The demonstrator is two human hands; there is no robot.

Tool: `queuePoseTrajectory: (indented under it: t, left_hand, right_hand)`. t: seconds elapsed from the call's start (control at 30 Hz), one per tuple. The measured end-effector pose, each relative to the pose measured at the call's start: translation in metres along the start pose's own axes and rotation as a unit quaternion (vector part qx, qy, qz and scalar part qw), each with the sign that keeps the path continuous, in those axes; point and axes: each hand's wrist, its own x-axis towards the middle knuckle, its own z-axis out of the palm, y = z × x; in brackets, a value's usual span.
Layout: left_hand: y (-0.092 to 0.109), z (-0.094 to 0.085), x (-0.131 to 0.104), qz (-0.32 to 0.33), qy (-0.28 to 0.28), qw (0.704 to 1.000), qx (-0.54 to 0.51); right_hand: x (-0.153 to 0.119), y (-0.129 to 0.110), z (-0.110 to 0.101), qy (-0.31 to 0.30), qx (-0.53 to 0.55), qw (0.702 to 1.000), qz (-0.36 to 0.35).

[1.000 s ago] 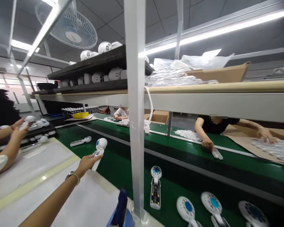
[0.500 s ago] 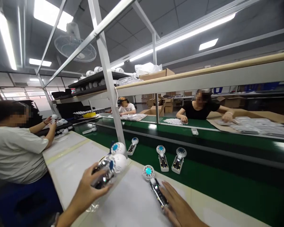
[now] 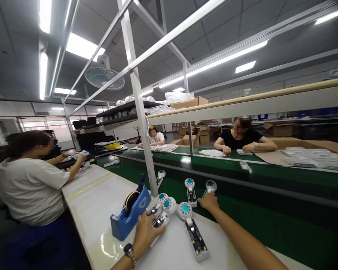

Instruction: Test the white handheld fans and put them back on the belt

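Note:
My left hand [image 3: 145, 230] is closed around two white handheld fans [image 3: 169, 204] at the table's edge, their round blue-centred heads pointing away from me. Their handles are open, and the circuit boards inside show. Over the green belt, my right hand [image 3: 210, 202] grips the handle of another fan [image 3: 211, 185], covering most of that handle. Between my hands a single fan [image 3: 196, 240] lies face up on the white table, its board uncovered and a small light glowing. A further fan [image 3: 191, 197] rests on the belt just left of my right hand.
A blue tape dispenser [image 3: 132, 213] stands left of my left hand. Behind it rises a white post [image 3: 142, 131]. One more fan [image 3: 161, 174] lies on the green belt [image 3: 259, 217] near that post. A co-worker [image 3: 33, 183] sits at left; others work across the belt.
My left hand has lowered its two fans toward the table and moved right. My right hand has left the fan on the table and reached forward to one on the belt. The view has shifted left.

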Motion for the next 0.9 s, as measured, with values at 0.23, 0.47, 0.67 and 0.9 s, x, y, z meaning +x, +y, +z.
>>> queuePoseTrajectory:
  t: [0.23,0.47,0.67,0.9]
  left_hand:
    - [-0.008,0.008,-0.002,0.059,0.044,0.986,-0.152]
    - [0.04,0.034,-0.007,0.046,-0.003,0.921,-0.386]
    - [0.073,0.074,0.036,-0.027,-0.137,0.85,-0.508]
    - [0.101,0.093,0.049,-0.017,-0.269,0.81,-0.521]
  right_hand:
    - [0.0,0.02,-0.02,-0.132,0.199,0.971,0.003]
    - [-0.035,0.069,-0.078,-0.272,0.449,0.85,0.024]
    - [-0.049,0.082,-0.096,-0.237,0.48,0.843,0.05]
    - [-0.048,0.087,-0.096,-0.211,0.455,0.865,-0.02]
